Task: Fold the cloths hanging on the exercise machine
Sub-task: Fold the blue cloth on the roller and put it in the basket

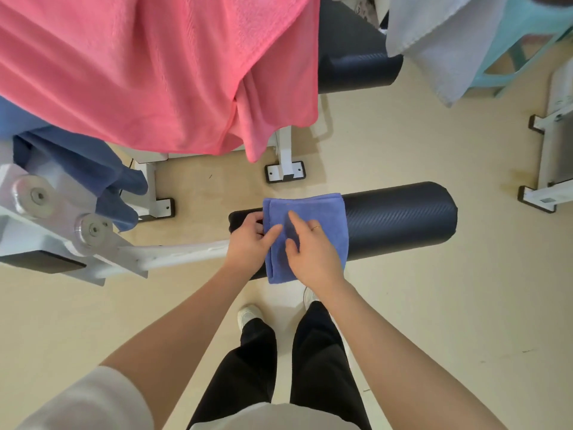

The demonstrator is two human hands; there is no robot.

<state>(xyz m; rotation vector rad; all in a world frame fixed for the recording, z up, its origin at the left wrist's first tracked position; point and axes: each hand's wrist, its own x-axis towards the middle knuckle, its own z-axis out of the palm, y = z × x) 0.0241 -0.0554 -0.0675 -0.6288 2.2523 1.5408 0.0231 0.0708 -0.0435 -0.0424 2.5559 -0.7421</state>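
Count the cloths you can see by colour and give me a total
Pink cloth, hanging: 1
Dark blue cloth, hanging: 1
Periwinkle blue cloth, folded on the black foam roller under both hands: 1
White cloth, hanging: 1
Total: 4

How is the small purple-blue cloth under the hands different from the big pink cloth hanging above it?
The small purple-blue cloth is folded into a neat rectangle; the big pink cloth hangs loose and unfolded. The purple-blue one lies across the black foam roller under both hands; the pink one is untouched. Both look like soft towelling.
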